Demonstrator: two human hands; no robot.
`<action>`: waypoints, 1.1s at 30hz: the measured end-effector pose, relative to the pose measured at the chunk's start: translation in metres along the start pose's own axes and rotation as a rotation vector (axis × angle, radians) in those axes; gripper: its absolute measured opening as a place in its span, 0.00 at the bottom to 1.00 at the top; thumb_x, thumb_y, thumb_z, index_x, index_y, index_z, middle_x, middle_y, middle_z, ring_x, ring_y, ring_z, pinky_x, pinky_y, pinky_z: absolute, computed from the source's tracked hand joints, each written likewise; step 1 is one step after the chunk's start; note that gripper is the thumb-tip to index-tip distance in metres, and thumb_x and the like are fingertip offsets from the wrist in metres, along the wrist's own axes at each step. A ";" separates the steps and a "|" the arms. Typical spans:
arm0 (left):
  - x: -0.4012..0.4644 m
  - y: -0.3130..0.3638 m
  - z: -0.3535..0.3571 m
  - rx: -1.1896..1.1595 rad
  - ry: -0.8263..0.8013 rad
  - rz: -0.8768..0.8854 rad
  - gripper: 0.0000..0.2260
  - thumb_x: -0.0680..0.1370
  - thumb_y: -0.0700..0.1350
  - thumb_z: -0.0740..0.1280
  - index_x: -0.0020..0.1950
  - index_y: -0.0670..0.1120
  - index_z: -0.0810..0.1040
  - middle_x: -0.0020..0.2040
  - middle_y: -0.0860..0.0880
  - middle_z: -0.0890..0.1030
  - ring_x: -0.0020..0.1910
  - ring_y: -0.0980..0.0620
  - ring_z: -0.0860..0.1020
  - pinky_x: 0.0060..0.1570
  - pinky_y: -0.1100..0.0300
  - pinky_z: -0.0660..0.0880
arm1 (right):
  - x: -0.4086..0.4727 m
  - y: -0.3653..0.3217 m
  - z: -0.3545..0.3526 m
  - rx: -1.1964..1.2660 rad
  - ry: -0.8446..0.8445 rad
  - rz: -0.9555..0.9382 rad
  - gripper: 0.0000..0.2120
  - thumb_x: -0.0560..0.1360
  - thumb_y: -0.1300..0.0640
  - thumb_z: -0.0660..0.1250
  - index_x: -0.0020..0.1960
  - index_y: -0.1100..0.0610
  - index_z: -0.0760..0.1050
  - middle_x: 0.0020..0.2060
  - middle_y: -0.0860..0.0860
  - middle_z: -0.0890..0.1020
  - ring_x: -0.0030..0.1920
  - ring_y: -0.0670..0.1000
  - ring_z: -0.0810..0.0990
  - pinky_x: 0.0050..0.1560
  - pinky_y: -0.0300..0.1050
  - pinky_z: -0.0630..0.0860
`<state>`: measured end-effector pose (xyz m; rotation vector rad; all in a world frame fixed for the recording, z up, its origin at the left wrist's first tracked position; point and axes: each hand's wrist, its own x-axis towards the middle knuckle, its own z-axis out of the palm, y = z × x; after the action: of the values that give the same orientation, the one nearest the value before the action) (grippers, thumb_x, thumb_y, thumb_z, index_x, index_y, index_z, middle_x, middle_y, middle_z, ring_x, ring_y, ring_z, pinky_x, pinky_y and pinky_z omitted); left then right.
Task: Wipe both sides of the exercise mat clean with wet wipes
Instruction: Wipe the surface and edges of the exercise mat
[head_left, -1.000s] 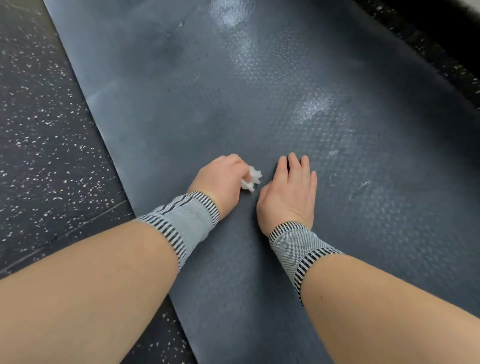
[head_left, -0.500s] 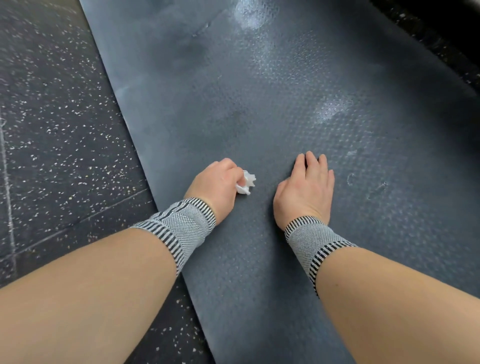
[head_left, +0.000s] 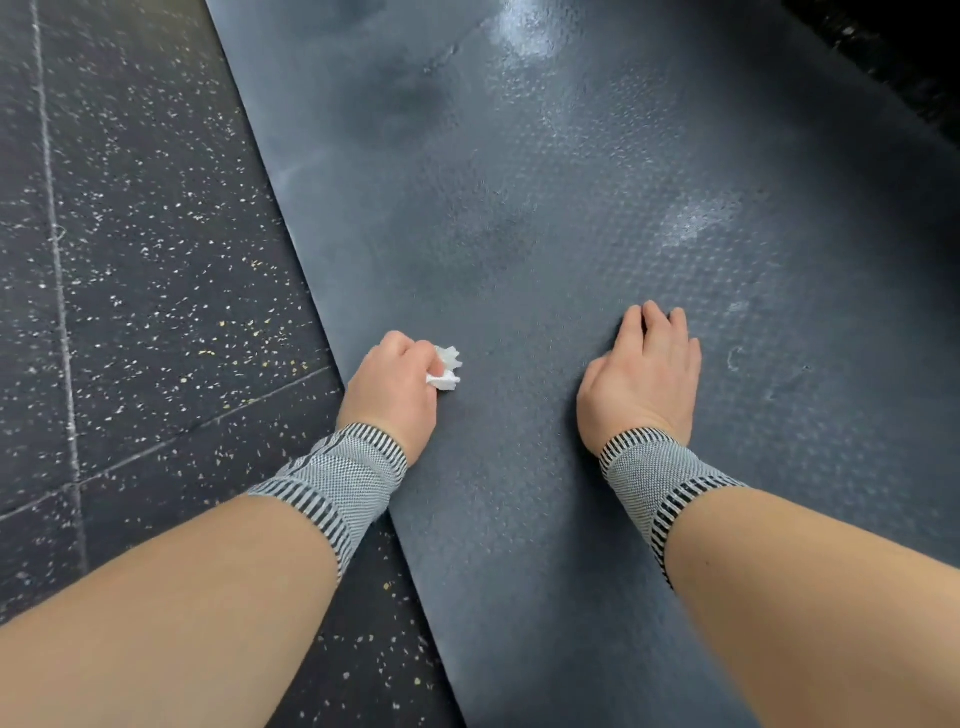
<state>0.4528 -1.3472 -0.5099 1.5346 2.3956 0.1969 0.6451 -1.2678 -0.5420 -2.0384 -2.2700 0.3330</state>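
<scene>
Left hand (head_left: 392, 392) clenches a crumpled wet wipe (head_left: 445, 368) against the mat (head_left: 519, 234) near its left edge; right hand (head_left: 644, 374) lies flat, fingers relaxed, speckled floor (head_left: 145, 234) alongside.

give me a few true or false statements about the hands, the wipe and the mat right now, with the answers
1. The left hand grips a crumpled white wipe. True.
2. The right hand also holds a wipe. False: it holds nothing and rests palm down on the mat.
3. The mat lies on a dark speckled floor. True.
4. The wipe lies loose on the floor beside the mat. False: it is in the left hand, over the mat.
5. Both wrists wear grey knitted bands with striped edges. True.
6. The mat is rolled up. False: the part in view lies flat.
</scene>
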 end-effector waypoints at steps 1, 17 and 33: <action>-0.008 -0.009 -0.002 0.013 0.011 -0.031 0.06 0.76 0.37 0.64 0.51 0.44 0.78 0.54 0.46 0.74 0.51 0.45 0.74 0.44 0.56 0.66 | 0.000 0.000 0.000 -0.003 -0.002 0.002 0.27 0.76 0.55 0.52 0.74 0.62 0.57 0.74 0.56 0.60 0.75 0.58 0.51 0.74 0.54 0.46; -0.031 0.030 0.001 0.059 -0.173 -0.306 0.04 0.76 0.49 0.64 0.48 0.51 0.75 0.46 0.52 0.77 0.45 0.48 0.75 0.43 0.60 0.66 | -0.001 0.000 -0.001 0.005 -0.012 0.000 0.27 0.77 0.55 0.52 0.74 0.62 0.57 0.74 0.56 0.60 0.75 0.59 0.51 0.74 0.55 0.47; -0.032 0.015 0.018 -0.148 0.120 -0.258 0.19 0.78 0.55 0.59 0.64 0.46 0.75 0.64 0.48 0.73 0.62 0.48 0.69 0.61 0.55 0.66 | -0.004 -0.001 -0.001 0.162 0.073 -0.063 0.26 0.74 0.57 0.58 0.72 0.58 0.62 0.72 0.55 0.64 0.73 0.58 0.58 0.74 0.57 0.49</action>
<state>0.4842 -1.3704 -0.5178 1.1667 2.5776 0.4108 0.6452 -1.2717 -0.5408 -1.8657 -2.1813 0.4159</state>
